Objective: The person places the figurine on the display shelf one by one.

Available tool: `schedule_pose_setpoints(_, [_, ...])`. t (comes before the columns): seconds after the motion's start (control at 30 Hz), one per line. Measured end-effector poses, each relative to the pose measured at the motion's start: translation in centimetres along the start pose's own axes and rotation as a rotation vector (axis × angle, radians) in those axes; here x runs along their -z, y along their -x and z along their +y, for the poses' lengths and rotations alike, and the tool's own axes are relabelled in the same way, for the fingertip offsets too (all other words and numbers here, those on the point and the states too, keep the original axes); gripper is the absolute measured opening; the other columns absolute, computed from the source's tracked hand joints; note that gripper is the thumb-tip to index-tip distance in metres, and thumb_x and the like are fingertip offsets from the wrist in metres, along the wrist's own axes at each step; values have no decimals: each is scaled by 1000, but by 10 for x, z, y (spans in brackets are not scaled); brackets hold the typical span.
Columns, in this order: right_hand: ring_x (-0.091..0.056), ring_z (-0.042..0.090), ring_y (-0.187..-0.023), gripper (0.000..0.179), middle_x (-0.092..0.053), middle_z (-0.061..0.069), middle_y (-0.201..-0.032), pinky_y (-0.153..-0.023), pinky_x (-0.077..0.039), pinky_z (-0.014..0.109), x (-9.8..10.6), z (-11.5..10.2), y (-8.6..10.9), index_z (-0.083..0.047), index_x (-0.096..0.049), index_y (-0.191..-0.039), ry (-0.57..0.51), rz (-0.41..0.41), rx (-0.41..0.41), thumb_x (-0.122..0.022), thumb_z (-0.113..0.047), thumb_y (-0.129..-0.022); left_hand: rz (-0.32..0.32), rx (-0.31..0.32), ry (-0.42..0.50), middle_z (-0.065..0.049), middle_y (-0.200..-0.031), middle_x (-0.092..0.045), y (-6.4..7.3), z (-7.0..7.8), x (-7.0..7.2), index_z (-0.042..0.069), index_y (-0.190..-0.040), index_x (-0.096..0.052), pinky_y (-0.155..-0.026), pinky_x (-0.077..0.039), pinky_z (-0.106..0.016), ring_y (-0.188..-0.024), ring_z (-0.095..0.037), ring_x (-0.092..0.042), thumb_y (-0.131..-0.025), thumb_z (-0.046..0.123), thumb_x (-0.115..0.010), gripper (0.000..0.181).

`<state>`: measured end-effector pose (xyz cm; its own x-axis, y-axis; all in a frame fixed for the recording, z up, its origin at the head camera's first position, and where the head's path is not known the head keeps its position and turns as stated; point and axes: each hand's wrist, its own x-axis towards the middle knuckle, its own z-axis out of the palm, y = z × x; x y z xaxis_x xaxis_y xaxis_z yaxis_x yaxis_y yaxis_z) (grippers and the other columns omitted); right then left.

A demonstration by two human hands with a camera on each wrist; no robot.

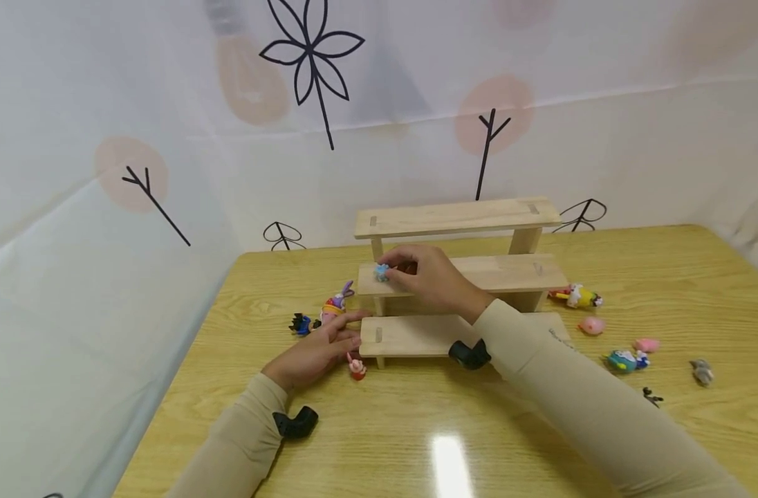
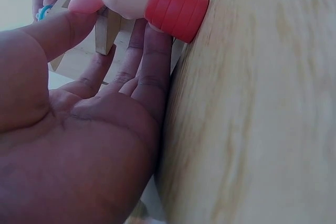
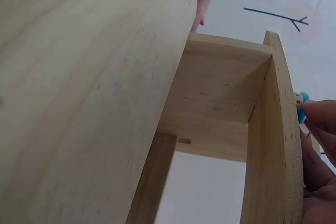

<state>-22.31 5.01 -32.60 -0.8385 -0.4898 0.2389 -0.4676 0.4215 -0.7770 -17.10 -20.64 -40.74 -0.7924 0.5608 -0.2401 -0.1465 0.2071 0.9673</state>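
In the head view my right hand (image 1: 431, 277) pinches a small light-blue figurine (image 1: 382, 272) between thumb and fingertips at the left end of the middle step of a wooden three-step shelf (image 1: 503, 273). The right wrist view shows the blue figurine (image 3: 301, 104) at the step's edge, with a pale face. My left hand (image 1: 319, 353) reaches to the left end of the bottom step, fingers extended beside its support. Close by the left thumb stands a pink figurine with a red ribbed base (image 2: 176, 11); in the head view it is at the shelf's front left corner.
Left of the shelf lie a purple-eared figurine (image 1: 335, 304) and a dark spiky-haired one (image 1: 302, 324). Several more lie to the right: a yellow figurine (image 1: 581, 297), a pink one (image 1: 593, 326), a teal one (image 1: 624, 360) and a grey one (image 1: 702, 372). A patterned cloth (image 1: 404, 166) hangs behind the table.
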Motion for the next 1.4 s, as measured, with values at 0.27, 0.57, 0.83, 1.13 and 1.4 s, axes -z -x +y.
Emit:
schedule_pose_setpoints(0.27, [-65, 15, -94, 23, -71, 1, -110, -83, -55, 34, 3, 3, 1, -14, -70, -121, -13, -13, -15, -62, -20, -100, 15, 24, -44, -13, -133, -55, -1, -1, 0, 24, -157, -28, -95, -46, -26, -115, -16, -55, -106, 30, -51, 57])
schedule_pose_setpoints(0.57, [-65, 15, -93, 24, -71, 2, -112, -81, -54, 34, 5, 0, 3, -12, -69, -122, -17, -16, -17, -60, -19, -102, 21, 22, -13, -13, -133, -54, -1, -4, -1, 25, -156, -30, -95, -47, -27, -114, -16, -56, -106, 27, -50, 53])
schedule_pose_setpoints(0.83, [-64, 21, -107, 24, -67, 6, -119, -94, -52, 41, 11, -10, 19, -11, -66, -123, -55, 140, -17, -59, -22, -102, 20, 10, 33, -11, -134, -55, 1, -2, -2, 30, -153, -35, -92, -49, -25, -111, -15, -58, -106, 25, -50, 50])
schedule_pose_setpoints(1.13, [-60, 11, -111, 21, -66, 0, -120, -98, -49, 31, 28, -24, 66, -16, -67, -119, -80, 303, 75, -55, -24, -104, 31, 17, -36, -14, -131, -56, 1, -2, 0, 22, -157, -30, -92, -47, -26, -112, -16, -55, -106, 27, -51, 55])
schedule_pose_setpoints(1.4, [-60, 5, -100, 25, -71, 2, -108, -87, -46, 15, 33, -11, 99, -10, -72, -110, 114, 473, 334, -66, 5, -90, 18, 2, 43, -13, -137, -49, 1, -2, 0, 22, -157, -29, -95, -48, -25, -111, -15, -56, -106, 22, -50, 55])
